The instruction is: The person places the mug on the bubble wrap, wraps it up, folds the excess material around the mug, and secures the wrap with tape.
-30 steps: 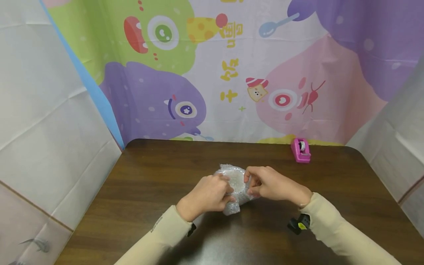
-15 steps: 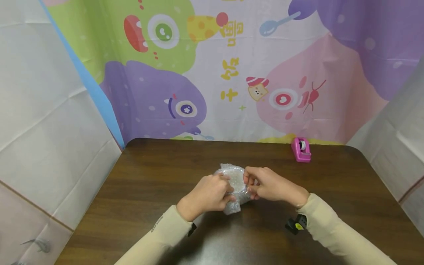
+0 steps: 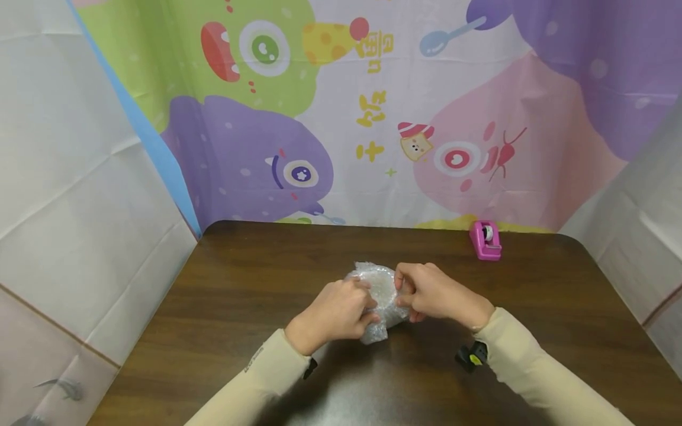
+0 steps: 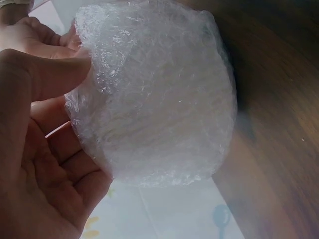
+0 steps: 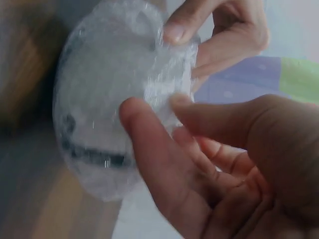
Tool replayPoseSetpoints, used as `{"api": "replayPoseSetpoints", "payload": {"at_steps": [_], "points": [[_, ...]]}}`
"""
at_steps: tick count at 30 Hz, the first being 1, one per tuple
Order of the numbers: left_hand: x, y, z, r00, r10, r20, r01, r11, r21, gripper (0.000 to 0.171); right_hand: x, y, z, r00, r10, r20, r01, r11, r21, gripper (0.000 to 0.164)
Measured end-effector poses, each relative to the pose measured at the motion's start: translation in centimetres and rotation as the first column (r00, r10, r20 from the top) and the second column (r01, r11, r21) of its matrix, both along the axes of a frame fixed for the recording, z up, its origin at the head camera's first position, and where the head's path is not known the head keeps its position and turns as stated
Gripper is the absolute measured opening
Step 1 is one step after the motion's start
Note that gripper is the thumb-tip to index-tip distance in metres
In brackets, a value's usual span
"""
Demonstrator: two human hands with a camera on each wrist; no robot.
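Note:
A round bundle in clear bubble wrap (image 3: 380, 287) is on the brown table, its pale top facing up in the head view. My left hand (image 3: 335, 310) grips its left side, the thumb near a loose flap of wrap at the front. In the left wrist view that thumb (image 4: 65, 77) lies on the wrap with the other fingers beneath. At the right rim my right hand (image 3: 439, 296) holds the wrap between thumb and curled fingers. Its thumb (image 5: 199, 112) lies over the edge beside a shiny patch in the blurred right wrist view. What is inside the wrap is hidden.
A pink tape dispenser (image 3: 486, 241) with a roll in it stands at the table's back right. The dark wooden table (image 3: 256, 266) meets a cartoon-printed cloth (image 3: 373, 195) behind, and pale sheets (image 3: 96, 165) hang at both sides.
My right hand has shifted a little at the rim, its forearm drawn slightly to the left. The left hand and the bundle stay nearly in place.

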State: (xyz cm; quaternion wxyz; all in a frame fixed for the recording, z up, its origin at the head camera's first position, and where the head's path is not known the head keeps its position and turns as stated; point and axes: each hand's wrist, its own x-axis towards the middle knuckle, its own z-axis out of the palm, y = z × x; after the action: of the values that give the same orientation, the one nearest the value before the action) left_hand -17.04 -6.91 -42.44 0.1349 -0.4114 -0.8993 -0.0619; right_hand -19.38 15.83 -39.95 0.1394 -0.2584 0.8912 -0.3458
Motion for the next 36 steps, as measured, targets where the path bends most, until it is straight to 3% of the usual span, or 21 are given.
{"api": "replayPoseSetpoints", "payload": {"at_steps": [10,13,16,22,28,36], "points": [[0.0,0.0,0.3,0.999,-0.001,0.054,0.000,1.000,0.008,0.030,-0.8,1.5,-1.0,0.998,-0.046,0.038,0.048,0.998,-0.044,0.024],[-0.1,-0.1,0.4,0.997,-0.004,0.074,0.002,1.000,0.028,0.032,-1.0,2.1,-1.0,1.000,-0.009,0.017,0.010,0.999,-0.054,0.020],[-0.1,-0.1,0.4,0.997,-0.003,0.074,0.000,0.999,0.039,0.036,-1.1,2.3,-0.8,0.998,0.022,-0.062,-0.024,0.999,-0.036,0.015],[0.0,0.0,0.3,0.998,0.014,0.067,-0.017,0.999,0.044,0.038,-1.3,2.3,-0.6,0.966,0.093,-0.240,-0.097,0.995,-0.005,0.014],[0.0,0.1,0.4,0.997,0.023,0.071,-0.027,0.998,0.052,0.036,-1.4,1.9,-0.9,0.957,0.194,-0.215,-0.197,0.980,0.004,0.029],[-0.2,0.2,0.4,0.997,0.013,0.071,-0.018,0.998,0.066,0.033,-1.5,1.5,-1.5,0.945,0.237,-0.226,-0.243,0.970,0.000,0.032]]}}
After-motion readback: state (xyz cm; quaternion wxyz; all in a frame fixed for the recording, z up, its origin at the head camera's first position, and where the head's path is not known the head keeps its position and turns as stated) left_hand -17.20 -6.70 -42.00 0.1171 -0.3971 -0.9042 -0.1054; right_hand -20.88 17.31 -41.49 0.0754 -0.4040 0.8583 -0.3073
